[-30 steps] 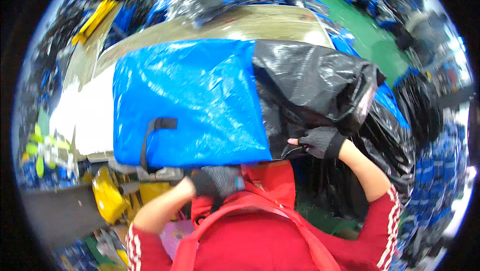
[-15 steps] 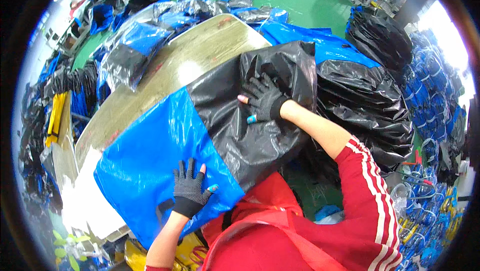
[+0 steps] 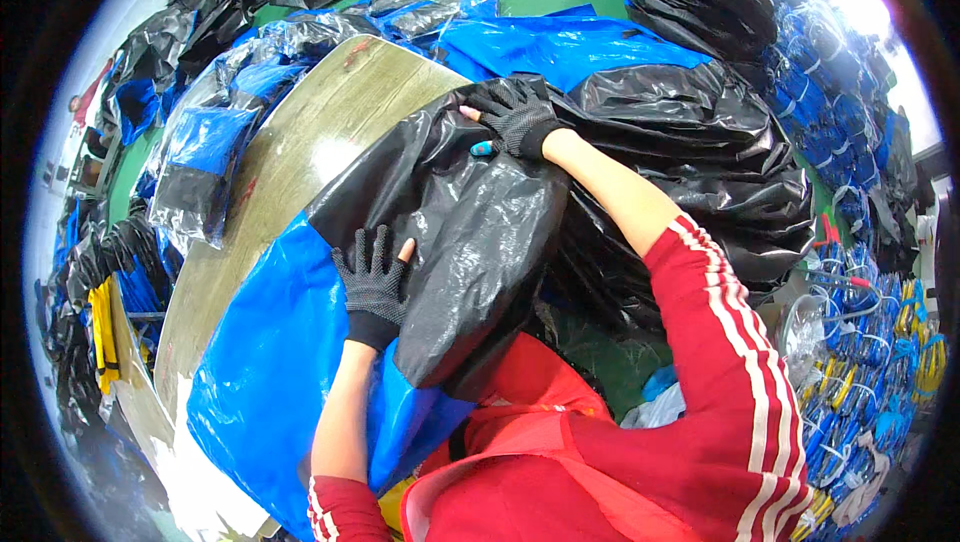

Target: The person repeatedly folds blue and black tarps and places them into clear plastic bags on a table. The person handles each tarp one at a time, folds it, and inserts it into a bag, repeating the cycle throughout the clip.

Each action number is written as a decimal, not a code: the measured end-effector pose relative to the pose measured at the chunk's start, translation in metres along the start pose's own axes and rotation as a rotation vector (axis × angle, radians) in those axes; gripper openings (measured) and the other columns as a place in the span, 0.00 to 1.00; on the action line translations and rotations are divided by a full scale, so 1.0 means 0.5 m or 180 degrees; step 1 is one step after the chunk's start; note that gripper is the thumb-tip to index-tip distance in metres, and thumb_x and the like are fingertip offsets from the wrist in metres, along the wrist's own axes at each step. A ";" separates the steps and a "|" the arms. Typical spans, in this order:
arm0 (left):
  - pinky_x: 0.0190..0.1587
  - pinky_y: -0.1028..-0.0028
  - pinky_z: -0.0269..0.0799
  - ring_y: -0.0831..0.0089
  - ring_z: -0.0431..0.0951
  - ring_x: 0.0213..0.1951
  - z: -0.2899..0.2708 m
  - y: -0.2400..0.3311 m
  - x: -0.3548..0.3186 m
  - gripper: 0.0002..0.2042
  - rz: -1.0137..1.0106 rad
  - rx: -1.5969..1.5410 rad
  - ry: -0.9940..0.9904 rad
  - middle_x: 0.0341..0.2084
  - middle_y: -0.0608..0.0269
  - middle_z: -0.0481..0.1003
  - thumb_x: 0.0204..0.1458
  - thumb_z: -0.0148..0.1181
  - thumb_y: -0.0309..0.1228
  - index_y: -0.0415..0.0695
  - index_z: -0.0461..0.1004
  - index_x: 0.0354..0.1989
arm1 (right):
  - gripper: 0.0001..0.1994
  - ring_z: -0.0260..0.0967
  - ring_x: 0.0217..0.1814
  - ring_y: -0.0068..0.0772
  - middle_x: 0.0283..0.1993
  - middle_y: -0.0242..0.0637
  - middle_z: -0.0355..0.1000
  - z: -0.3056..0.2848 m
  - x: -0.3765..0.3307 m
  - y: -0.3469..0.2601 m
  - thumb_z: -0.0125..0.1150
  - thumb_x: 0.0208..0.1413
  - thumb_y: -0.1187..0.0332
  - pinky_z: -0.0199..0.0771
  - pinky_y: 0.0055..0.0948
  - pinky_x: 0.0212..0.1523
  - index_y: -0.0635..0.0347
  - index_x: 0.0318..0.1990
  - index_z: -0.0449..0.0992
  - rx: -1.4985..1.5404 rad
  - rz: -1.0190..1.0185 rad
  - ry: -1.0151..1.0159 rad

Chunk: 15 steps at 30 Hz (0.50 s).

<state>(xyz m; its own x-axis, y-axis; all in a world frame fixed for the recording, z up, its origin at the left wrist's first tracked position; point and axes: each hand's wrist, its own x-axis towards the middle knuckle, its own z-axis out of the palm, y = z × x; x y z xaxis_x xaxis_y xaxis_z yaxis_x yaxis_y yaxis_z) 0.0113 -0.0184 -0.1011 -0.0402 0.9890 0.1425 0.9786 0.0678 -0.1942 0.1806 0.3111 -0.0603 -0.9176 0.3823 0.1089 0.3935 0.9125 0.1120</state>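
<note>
A large bag-like sheet of glossy plastic, with a blue part [image 3: 265, 342] and a black part [image 3: 480, 262], lies across the table edge toward my body. The black part is bunched, with a thick fold running toward me. My left hand [image 3: 372, 280], in a black dotted glove, rests with fingers spread on the black near the blue seam; its thumb is hidden. Farther off, my right hand [image 3: 515, 120] presses on the far edge of the black part, fingers apart. Its thumb has a blue tip. Both hands show a bare fingertip.
The wood-patterned tabletop [image 3: 310, 132] extends to the far left. Clear-wrapped blue-and-black packs [image 3: 200, 157] lie along its far side. A big black pile [image 3: 690, 152] stands to the right, with strapped blue bundles [image 3: 830, 112] beyond. Yellow material [image 3: 103, 332] hangs at left.
The black part has gone from flat to bunched and folded. My left hand has moved from the blue part up to the black; my right hand has moved slightly farther away. The view has shifted.
</note>
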 end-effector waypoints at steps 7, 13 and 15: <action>0.64 0.38 0.29 0.46 0.42 0.68 -0.024 0.016 0.008 0.35 -0.0080 -0.0485 -0.0221 0.68 0.54 0.49 0.43 0.58 0.47 0.59 0.59 0.65 | 0.42 0.64 0.59 0.52 0.57 0.48 0.66 -0.188 -0.235 -0.068 0.70 0.34 0.43 0.62 0.46 0.59 0.54 0.59 0.67 0.2534 -0.1285 0.0737; 0.56 0.61 0.64 0.52 0.68 0.55 -0.154 -0.019 0.147 0.26 0.0127 -0.1589 -0.0804 0.56 0.50 0.66 0.54 0.51 0.46 0.52 0.63 0.61 | 0.27 0.63 0.62 0.45 0.54 0.35 0.71 -0.037 -0.370 -0.159 0.68 0.36 0.64 0.44 0.60 0.66 0.41 0.51 0.74 0.1154 -0.0919 0.1615; 0.60 0.55 0.57 0.46 0.62 0.58 -0.146 0.013 0.213 0.25 0.0857 -0.1395 0.1014 0.55 0.47 0.66 0.54 0.49 0.45 0.44 0.66 0.58 | 0.19 0.66 0.59 0.44 0.49 0.33 0.74 -0.028 -0.361 -0.160 0.65 0.40 0.67 0.46 0.58 0.66 0.42 0.45 0.77 0.1258 -0.0959 0.1748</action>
<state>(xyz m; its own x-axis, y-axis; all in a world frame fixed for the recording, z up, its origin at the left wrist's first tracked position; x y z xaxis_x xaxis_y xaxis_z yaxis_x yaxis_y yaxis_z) 0.0280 0.0778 -0.0162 0.2167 0.8711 0.4408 0.9407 -0.3071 0.1444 0.3155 0.1668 -0.0752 -0.7813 0.0737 0.6198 -0.0157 0.9904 -0.1376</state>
